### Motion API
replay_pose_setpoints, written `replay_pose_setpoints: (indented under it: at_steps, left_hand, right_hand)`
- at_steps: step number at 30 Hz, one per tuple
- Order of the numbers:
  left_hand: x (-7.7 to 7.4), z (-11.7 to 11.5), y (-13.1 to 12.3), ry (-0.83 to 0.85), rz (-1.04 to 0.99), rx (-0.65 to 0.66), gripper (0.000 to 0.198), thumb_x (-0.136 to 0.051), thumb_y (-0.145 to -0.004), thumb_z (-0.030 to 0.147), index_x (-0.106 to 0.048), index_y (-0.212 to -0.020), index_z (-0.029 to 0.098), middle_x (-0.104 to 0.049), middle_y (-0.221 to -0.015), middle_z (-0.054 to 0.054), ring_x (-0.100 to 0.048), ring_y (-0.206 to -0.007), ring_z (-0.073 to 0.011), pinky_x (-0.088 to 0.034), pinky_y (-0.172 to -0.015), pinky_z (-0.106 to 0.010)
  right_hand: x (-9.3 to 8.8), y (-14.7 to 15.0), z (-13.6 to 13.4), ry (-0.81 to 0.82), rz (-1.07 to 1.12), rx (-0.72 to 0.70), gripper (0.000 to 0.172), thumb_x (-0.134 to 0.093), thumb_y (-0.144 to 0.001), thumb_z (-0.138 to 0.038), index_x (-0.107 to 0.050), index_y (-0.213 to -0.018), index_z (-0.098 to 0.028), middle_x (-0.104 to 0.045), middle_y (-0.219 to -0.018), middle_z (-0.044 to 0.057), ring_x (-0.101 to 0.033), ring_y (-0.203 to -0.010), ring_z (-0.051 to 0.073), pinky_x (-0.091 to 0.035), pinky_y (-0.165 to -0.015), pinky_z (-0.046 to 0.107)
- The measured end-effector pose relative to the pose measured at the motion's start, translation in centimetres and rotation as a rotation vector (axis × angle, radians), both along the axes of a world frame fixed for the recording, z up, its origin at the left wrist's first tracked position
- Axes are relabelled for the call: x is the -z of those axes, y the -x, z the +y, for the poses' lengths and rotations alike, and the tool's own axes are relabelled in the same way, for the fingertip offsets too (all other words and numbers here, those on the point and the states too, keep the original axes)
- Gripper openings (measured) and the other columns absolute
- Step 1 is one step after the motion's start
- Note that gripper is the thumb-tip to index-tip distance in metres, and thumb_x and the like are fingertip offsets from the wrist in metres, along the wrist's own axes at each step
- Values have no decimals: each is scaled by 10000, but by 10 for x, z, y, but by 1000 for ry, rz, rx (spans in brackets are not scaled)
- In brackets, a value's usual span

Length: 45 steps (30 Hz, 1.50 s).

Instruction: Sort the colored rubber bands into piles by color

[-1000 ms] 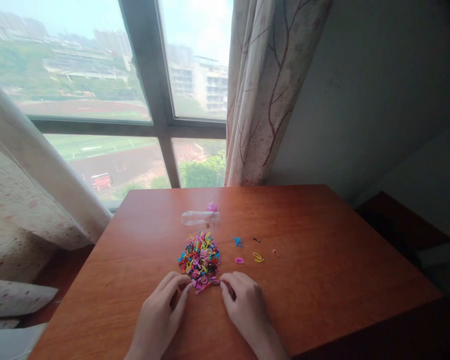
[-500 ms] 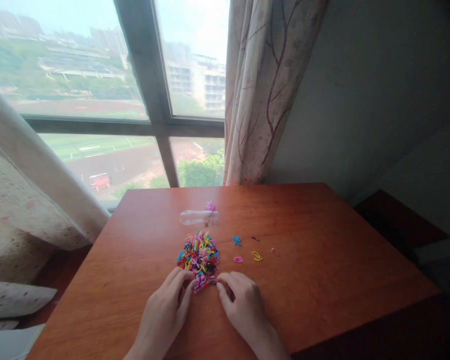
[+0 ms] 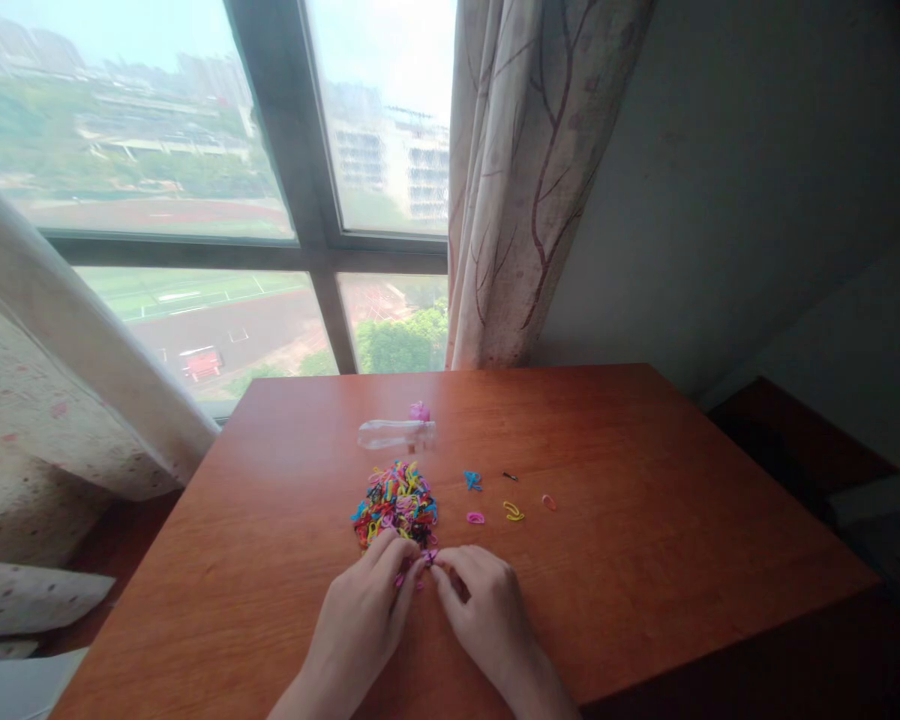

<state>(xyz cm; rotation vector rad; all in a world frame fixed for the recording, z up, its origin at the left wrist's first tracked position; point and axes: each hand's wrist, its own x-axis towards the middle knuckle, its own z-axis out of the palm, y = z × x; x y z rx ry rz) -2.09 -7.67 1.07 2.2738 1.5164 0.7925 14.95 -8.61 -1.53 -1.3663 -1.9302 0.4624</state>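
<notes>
A heap of small, many-coloured rubber bands [image 3: 397,500] lies on the wooden table in front of me. At its near edge, my left hand [image 3: 371,605] and my right hand [image 3: 487,605] almost meet, thumbs and forefingers pinched. Between the two sets of fingertips are pink and dark rubber bands [image 3: 430,556]; both hands appear to grip them, partly hidden by the fingers. To the right of the heap sit little sorted groups: blue bands [image 3: 472,481], a pink band [image 3: 475,518], yellow bands [image 3: 514,511], a black band [image 3: 510,476] and an orange-pink band [image 3: 548,502].
Behind the heap, a clear plastic bottle [image 3: 394,434] lies on its side, with a pink cap-like piece [image 3: 420,411] beside it. The table [image 3: 630,450] reaches back to a window flanked by curtains [image 3: 525,180].
My left hand has shifted right, towards my right hand, and its fingertips now sit close to the right ones. A few pink bands have been drawn away from the heap's near edge.
</notes>
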Motion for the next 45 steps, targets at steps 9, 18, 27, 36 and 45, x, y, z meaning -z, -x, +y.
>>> replay_pose_setpoints:
  at_steps: [9, 18, 27, 36, 45]
  left_hand:
    - [-4, 2, 0, 31, -44, 23, 176, -435, -952, 270, -580, -857, 239, -646, -835, -5, -653, -698, -141, -499, -612, -217]
    - [-6, 6, -2, 38, -31, 12, 198, -434, -956, 289, -596, -855, 238, -649, -836, -7, -640, -688, -137, -496, -628, -224]
    - [-13, 22, -18, -2, 41, 60, 234, -384, -976, 284, -601, -905, 233, -652, -897, -27, -658, -781, -159, -494, -658, -240]
    - [-18, 30, -29, 27, 85, 91, 269, -377, -991, 315, -600, -869, 226, -639, -880, -24, -645, -739, -153, -471, -635, -239]
    - [-14, 41, -47, 95, 338, 87, 253, -362, -1008, 273, -599, -938, 218, -629, -936, -33, -655, -775, -169, -462, -622, -251]
  right_hand:
    - [-2, 0, -2, 87, 5, 62, 75, -677, -868, -307, -680, -891, -236, -616, -626, -31, -591, -607, 157, -403, -611, 241]
    - [5, -3, 3, 38, 133, 133, 179, -548, -933, -266, -712, -871, -228, -696, -723, 10, -633, -608, 144, -460, -603, 217]
    - [1, -10, 1, 61, 302, 284, 265, -522, -957, -361, -712, -863, -201, -725, -757, 48, -669, -622, 167, -508, -595, 220]
    - [-1, -18, -2, 137, 432, 378, 328, -475, -973, -410, -715, -944, -188, -742, -892, 85, -694, -755, 198, -530, -670, 243]
    - [2, -22, -11, 132, 430, 365, 303, -524, -948, -413, -719, -892, -189, -730, -799, 57, -676, -685, 177, -519, -626, 216]
